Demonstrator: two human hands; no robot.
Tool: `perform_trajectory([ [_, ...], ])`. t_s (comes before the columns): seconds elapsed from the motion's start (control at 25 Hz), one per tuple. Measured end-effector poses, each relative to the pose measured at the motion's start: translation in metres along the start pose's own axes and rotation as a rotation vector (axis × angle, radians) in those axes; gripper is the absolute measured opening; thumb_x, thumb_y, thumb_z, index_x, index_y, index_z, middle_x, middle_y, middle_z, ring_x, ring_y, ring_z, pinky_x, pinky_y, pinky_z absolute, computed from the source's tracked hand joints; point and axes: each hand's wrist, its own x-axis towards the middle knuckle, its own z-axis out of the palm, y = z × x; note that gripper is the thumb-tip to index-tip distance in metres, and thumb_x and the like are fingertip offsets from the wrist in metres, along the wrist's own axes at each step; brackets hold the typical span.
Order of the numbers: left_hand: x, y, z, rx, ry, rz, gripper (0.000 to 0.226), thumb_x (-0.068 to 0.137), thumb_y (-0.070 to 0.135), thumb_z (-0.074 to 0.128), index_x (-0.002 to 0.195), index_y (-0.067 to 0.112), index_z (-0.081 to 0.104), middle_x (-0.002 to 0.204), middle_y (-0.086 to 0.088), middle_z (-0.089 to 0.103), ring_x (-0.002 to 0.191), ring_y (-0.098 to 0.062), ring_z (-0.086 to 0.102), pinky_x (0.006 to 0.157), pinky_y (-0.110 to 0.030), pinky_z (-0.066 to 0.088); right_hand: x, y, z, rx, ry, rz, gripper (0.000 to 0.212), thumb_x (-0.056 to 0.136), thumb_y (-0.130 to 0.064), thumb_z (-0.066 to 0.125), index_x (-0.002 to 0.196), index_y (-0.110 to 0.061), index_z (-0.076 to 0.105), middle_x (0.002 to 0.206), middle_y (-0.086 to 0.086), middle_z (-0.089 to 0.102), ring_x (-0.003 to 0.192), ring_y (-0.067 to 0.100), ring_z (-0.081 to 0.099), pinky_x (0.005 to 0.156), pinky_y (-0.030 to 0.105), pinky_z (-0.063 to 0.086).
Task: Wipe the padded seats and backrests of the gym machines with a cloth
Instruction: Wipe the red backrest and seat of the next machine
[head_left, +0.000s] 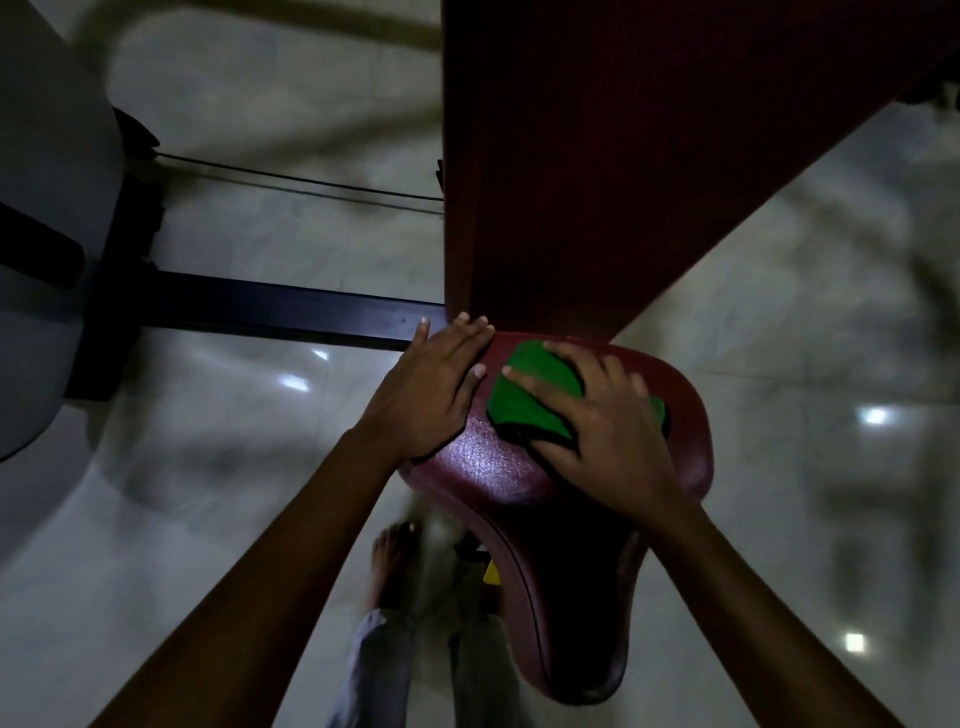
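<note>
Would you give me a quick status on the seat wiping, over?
Right hand flat on green cloth, pressing it on red seat. Left hand open, bracing seat's left edge. Backrest above, untouched. Nothing in the way.

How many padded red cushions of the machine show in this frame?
2. The seat lies under both hands, with the green cloth on it; the backrest rises just behind it, filling the upper middle. Other pads may lie out of view.

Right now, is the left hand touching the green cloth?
Apart. The head view shows the left hand on the seat, with red padding visible before the green cloth.
</note>
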Motion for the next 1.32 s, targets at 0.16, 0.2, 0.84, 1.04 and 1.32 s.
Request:
perform_trajectory([
  [0.16,-0.002,0.014,0.002,0.113,-0.004,0.047,0.058,0.096,0.036,0.023,0.143,0.006,0.038,0.149,-0.010,0.040,0.142,-0.023,0.028,0.117,-0.040,0.005,-0.019,-0.001,0.006,-0.036,0.053,0.106,0.060,0.074,-0.059,0.041,0.131,-0.043,0.049,0.134,0.004,0.050,0.095,0.027,0.049,0.073,0.037,0.039],
  [0.2,-0.002,0.020,0.003,0.152,-0.005,0.043,0.059,0.096,0.038,0.023,0.144,0.006,0.037,0.149,-0.010,0.039,0.142,-0.023,0.027,0.117,-0.040,0.006,-0.021,0.004,0.007,-0.031,0.056,0.130,0.061,0.074,-0.059,0.041,0.132,-0.043,0.048,0.134,0.004,0.050,0.096,0.027,0.050,0.073,0.038,0.040],
  [0.84,-0.006,0.038,0.009,0.312,-0.022,0.072,0.060,0.096,0.039,0.025,0.147,0.008,0.033,0.153,-0.009,0.033,0.142,-0.020,0.025,0.117,-0.042,0.011,-0.006,0.066,0.008,0.123,0.113,0.542,0.053,0.087,-0.048,0.058,0.136,-0.029,0.049,0.136,0.012,0.044,0.115,0.034,0.044,0.091,0.045,0.037],
  [1.04,-0.006,0.037,0.009,0.314,-0.020,0.068,0.060,0.096,0.040,0.024,0.147,0.009,0.032,0.152,-0.008,0.033,0.142,-0.020,0.026,0.117,-0.042,0.012,-0.062,0.041,0.013,0.116,0.176,0.479,0.056,0.081,-0.051,0.053,0.135,-0.034,0.049,0.138,0.013,0.044,0.111,0.035,0.047,0.088,0.048,0.041],
  [1.32,-0.006,0.037,0.009,0.306,-0.018,0.070,0.061,0.095,0.041,0.024,0.147,0.009,0.032,0.152,-0.008,0.033,0.142,-0.020,0.026,0.117,-0.042,0.013,-0.025,0.071,0.011,0.136,0.124,0.695,0.053,0.088,-0.051,0.056,0.135,-0.027,0.050,0.139,0.012,0.039,0.117,0.034,0.042,0.092,0.045,0.036],
])
